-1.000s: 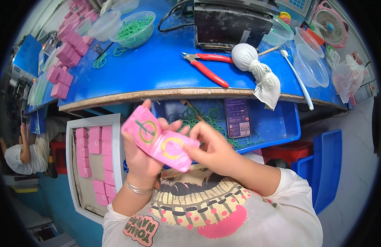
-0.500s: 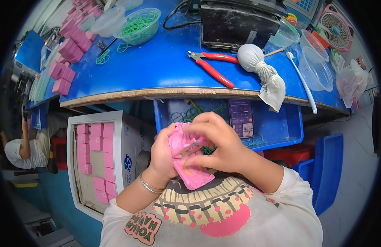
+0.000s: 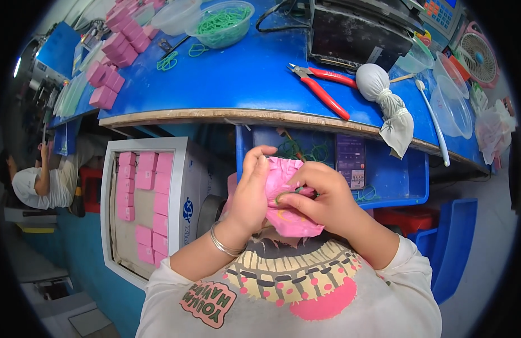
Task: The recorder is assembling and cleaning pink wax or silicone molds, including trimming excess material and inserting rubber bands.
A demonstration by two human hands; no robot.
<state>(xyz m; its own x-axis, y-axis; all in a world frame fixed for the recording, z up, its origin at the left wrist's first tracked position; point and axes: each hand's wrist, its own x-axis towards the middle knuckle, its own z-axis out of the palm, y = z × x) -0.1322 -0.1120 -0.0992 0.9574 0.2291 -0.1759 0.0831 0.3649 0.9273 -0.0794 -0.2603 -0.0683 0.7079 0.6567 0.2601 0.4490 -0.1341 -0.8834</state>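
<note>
My left hand (image 3: 247, 200) grips a crumpled pink flexible piece, apparently a rubber mould (image 3: 294, 222), from its left side, fingers wrapped round it. My right hand (image 3: 322, 200) is closed on the mould's right side, thumb pressed inside it by a thin green loop (image 3: 285, 196). Part of a yellow ring shows under the thumb; the rest is hidden. Behind my hands is a blue tray (image 3: 404, 174) with tangled green pieces (image 3: 316, 152) and a phone (image 3: 350, 160).
The blue bench (image 3: 209, 90) holds red-handled cutters (image 3: 328, 98), a tied white pouch (image 3: 373, 84), plastic bowls (image 3: 218, 25), pink blocks (image 3: 105, 87) and a black machine (image 3: 356, 31). An open white box (image 3: 174, 208) of pink blocks stands lower left. A co-worker (image 3: 38, 186) is far left.
The mould, spread open a second ago, is bunched up between my hands, with my right thumb pushed into it. The view has swung, so the bench sits further right.
</note>
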